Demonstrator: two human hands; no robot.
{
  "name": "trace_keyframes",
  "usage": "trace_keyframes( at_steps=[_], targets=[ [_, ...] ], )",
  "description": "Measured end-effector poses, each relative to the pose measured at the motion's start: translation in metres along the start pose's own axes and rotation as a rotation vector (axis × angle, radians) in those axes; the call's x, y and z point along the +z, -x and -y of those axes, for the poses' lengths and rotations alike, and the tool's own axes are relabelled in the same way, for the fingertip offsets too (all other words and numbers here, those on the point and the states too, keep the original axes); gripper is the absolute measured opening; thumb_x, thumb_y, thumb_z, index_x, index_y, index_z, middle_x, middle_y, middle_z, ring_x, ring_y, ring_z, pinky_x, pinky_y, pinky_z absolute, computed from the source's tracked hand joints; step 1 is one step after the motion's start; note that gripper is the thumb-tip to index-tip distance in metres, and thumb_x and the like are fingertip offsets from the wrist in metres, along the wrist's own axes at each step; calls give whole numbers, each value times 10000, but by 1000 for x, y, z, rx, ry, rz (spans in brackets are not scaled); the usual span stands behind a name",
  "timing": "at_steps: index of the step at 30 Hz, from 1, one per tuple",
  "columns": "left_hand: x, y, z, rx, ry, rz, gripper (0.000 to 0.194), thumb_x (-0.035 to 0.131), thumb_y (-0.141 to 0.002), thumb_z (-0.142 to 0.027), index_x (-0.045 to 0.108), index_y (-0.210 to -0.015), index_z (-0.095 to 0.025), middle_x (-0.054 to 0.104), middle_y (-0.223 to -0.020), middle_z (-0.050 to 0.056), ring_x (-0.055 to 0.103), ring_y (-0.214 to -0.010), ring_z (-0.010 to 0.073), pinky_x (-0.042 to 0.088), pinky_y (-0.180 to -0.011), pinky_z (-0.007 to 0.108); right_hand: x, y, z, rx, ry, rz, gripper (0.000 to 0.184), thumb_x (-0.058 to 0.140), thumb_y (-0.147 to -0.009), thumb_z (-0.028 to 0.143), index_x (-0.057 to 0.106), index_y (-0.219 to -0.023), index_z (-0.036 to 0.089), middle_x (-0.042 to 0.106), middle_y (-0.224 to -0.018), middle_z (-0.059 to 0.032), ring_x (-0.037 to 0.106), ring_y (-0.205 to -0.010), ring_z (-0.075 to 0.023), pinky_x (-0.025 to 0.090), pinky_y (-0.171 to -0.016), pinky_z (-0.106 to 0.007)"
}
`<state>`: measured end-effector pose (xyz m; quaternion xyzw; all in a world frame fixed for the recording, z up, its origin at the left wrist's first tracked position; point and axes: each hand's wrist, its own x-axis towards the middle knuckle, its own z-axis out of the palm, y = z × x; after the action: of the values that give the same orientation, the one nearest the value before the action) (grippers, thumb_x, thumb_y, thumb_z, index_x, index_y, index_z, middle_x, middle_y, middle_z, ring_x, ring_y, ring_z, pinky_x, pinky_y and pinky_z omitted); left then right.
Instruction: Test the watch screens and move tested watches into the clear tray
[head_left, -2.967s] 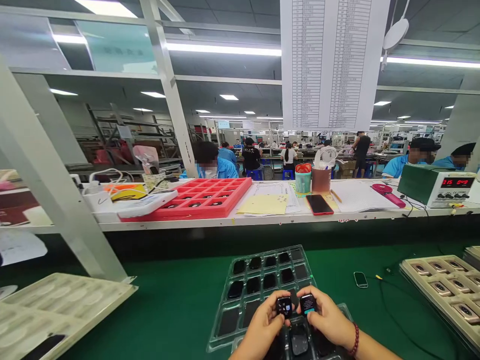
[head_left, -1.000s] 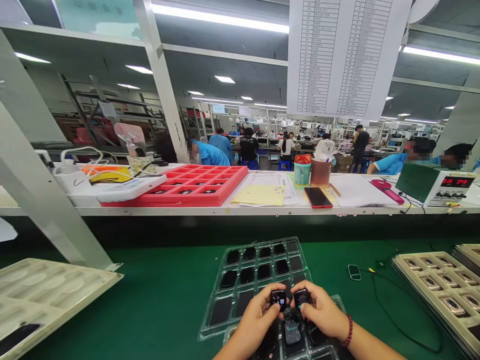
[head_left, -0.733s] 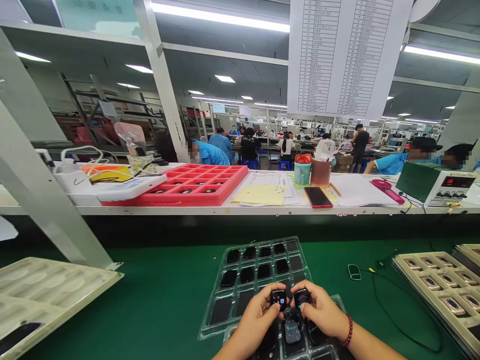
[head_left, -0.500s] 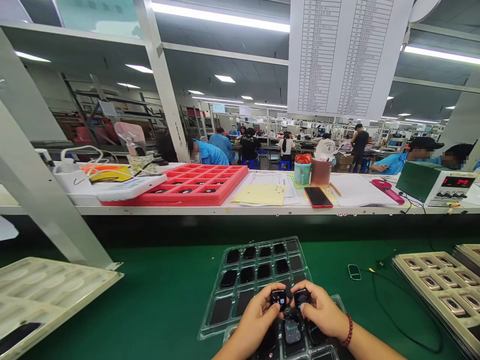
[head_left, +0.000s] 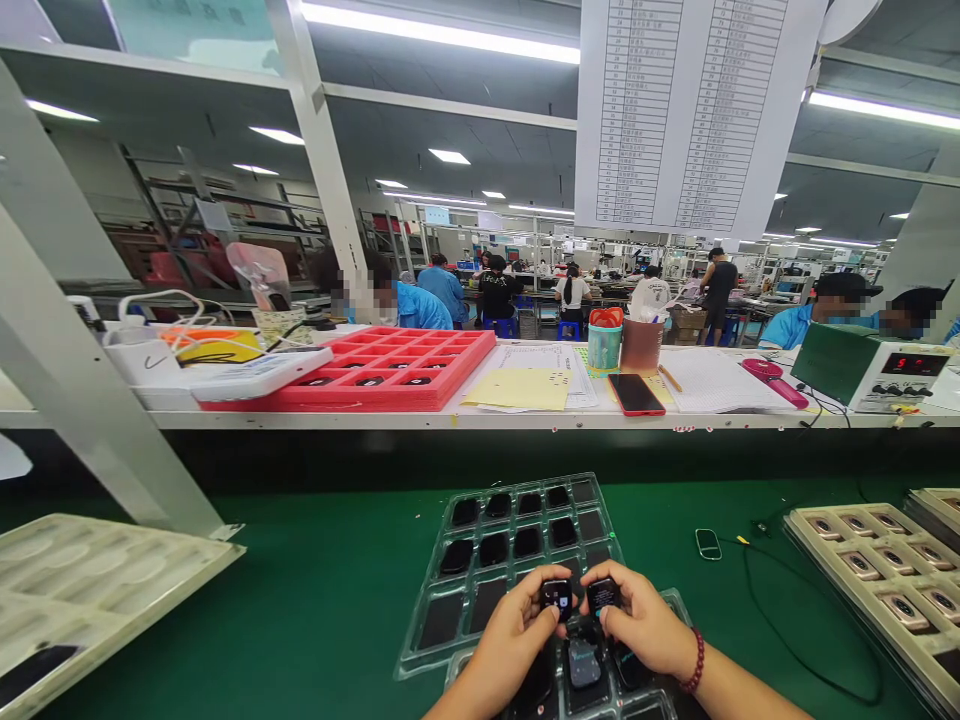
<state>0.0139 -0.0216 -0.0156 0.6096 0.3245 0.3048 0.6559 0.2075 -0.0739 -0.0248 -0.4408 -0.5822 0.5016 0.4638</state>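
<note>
Two smartwatches (head_left: 557, 600), each pinched between one hand's fingers (head_left: 622, 588).

blister tray (head_left: 431, 665): clr glossy plastic | watches (head_left: 557, 598): glossy glass | mat (head_left: 300, 610): smooth

The lower blister tray (head_left: 673, 606) is cut off below

left hand (head_left: 514, 640): 1 | right hand (head_left: 645, 630): 1 | smartwatches (head_left: 557, 598): 2 (both screens lit) | clear blister trays (head_left: 525, 479): probably 2
</note>
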Motion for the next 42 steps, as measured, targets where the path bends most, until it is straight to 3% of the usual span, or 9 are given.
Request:
trace_keyframes(
  at_steps=[42],
  targets=[
    [0,2,-2,9,-16,5,381,584,-759,-255,550,-1125,-156,698,-928,66,612,-796,177,489,-774,326,-1,0,-1,-21,40,11,371,506,-732,86,595,-1079,184,676,-905,-37,604,-782,-179,460,-723,-334]
  ],
)
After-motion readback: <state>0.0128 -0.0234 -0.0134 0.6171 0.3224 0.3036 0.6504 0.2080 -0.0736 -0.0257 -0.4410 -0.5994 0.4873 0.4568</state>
